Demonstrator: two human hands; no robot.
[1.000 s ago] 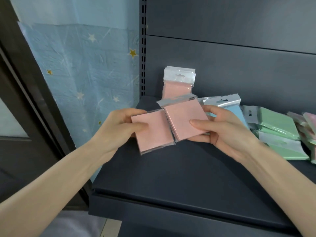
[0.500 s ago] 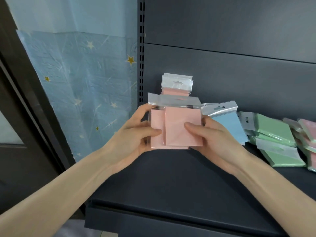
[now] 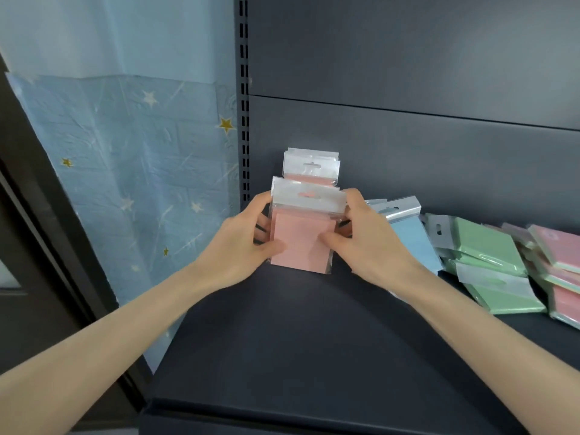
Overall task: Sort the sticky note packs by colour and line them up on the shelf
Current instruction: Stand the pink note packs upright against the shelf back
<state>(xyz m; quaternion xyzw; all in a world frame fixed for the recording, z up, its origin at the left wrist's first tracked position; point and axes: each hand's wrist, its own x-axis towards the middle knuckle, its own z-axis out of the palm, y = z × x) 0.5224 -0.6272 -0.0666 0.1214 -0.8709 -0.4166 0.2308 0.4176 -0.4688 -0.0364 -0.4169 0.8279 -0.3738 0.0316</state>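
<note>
Soft even light, slight blur, wide-angle edge distortion.

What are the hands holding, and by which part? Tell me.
The front pink pack, held upright: the left hand grips its left edge, the right hand its right edge.

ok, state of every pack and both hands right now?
Front pink square sticky note packs in clear wrap: upright, held together, bottom edge at the dark metal shelf.
Left hand: grips their left edge.
Right hand: grips their right edge.
Rear pink pack: standing against back panel.
Blue pack: lying loose, unsorted.
Green packs: loose heap.
Far-right pink packs: piled.
</note>
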